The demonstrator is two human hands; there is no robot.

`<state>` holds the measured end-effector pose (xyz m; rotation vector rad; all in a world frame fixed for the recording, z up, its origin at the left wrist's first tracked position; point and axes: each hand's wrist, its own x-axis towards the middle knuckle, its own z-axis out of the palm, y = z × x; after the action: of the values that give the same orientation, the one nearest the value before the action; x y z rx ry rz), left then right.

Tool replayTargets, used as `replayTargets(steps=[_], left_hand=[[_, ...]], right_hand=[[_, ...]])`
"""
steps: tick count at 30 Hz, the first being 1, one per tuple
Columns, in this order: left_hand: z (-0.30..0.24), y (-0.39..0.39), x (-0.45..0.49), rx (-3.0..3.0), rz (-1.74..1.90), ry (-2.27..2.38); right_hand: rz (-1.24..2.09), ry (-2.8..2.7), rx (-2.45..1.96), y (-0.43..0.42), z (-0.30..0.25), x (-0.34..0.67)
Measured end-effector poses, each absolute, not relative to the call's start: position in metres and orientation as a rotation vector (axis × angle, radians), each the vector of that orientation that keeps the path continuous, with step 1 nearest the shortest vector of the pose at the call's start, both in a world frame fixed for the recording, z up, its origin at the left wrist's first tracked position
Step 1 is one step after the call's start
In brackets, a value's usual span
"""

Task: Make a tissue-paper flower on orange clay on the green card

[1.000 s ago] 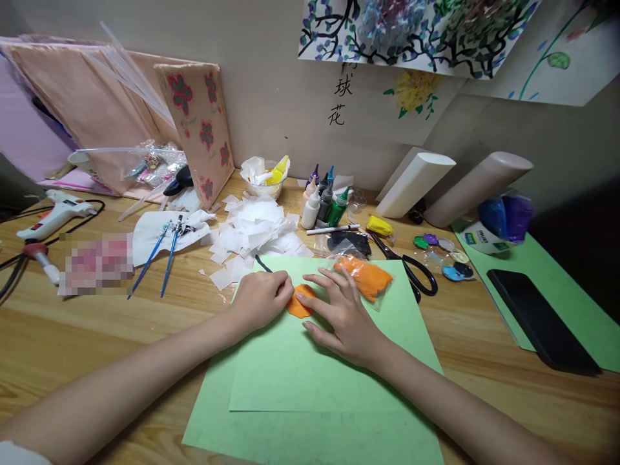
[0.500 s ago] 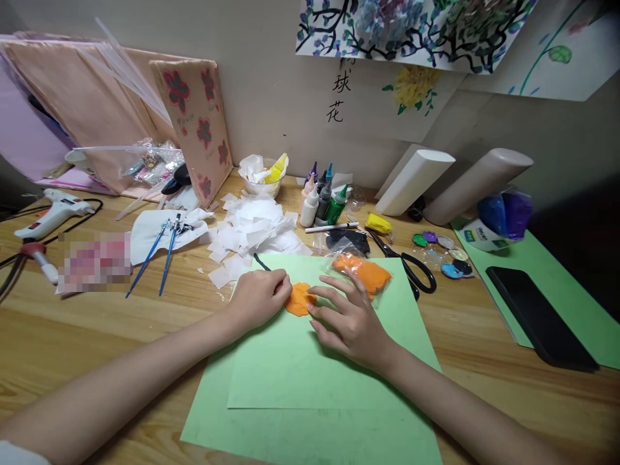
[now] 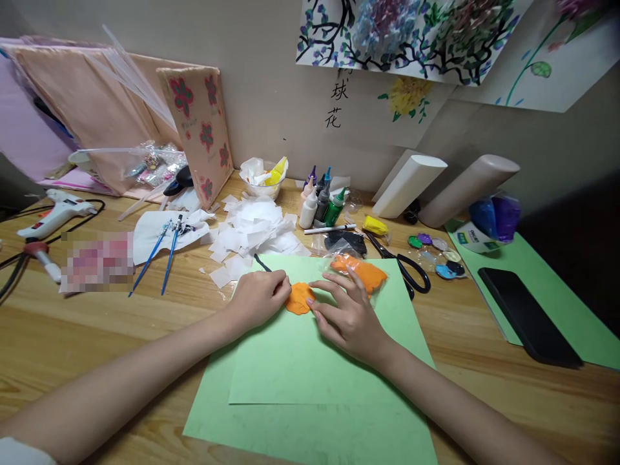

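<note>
A flattened piece of orange clay [image 3: 299, 299] with a wavy edge lies on the upper green sheet of paper [image 3: 310, 374]. At its left edge is my left hand [image 3: 259, 298], fingers curled closed. A thin dark stick [image 3: 262, 262] pokes out behind that hand; its other end is hidden by the fingers. My right hand [image 3: 349, 316] has its fingers spread, with fingertips touching the clay's right edge. Just beyond the right fingers sits a clear bag of orange clay [image 3: 365, 274].
Behind the paper are black scissors [image 3: 411, 274], white paper scraps [image 3: 259, 226], paint bottles [image 3: 322, 206] and a yellow clay packet [image 3: 375, 225]. Two blue brushes [image 3: 170, 265] and a glue gun [image 3: 53, 213] lie left. A black phone-like slab [image 3: 527, 316] lies right.
The view has shifted slightly. My right fingers have moved a little on the clay's right edge. My left hand stays in place, still closed.
</note>
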<state>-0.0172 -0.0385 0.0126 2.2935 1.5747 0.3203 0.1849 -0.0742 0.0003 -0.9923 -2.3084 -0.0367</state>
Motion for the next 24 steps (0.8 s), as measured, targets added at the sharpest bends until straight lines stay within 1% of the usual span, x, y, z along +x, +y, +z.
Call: replayTargets(steps=[6,12,16,21,24], left_hand=[[0.0134,-0.0392,-0.0168,2.277,0.330,1.603],[0.0118,-0.0408,-0.0184,2.286,0.342,1.581],[0.0116,-0.0413,-0.0186,2.302,0.333,1.599],[0.0131,-0.0431,-0.0186,2.317,0.309,1.611],[0.0127,-0.0435,-0.0189,2.330,0.310,1.608]], right_hand=[[-0.032,-2.318,-0.915,-0.0773,0.0005,0.1893],[-0.006,-2.356,-1.001,-0.0760,0.0029,0.1883],[0.019,-2.355,-0.966,-0.0762,0.0014,0.1872],[-0.047,-2.313,-0.909,-0.0795,0.0015,0.1902],[-0.040,-2.404,-0.878,-0.0797,0.0013,0.1913]])
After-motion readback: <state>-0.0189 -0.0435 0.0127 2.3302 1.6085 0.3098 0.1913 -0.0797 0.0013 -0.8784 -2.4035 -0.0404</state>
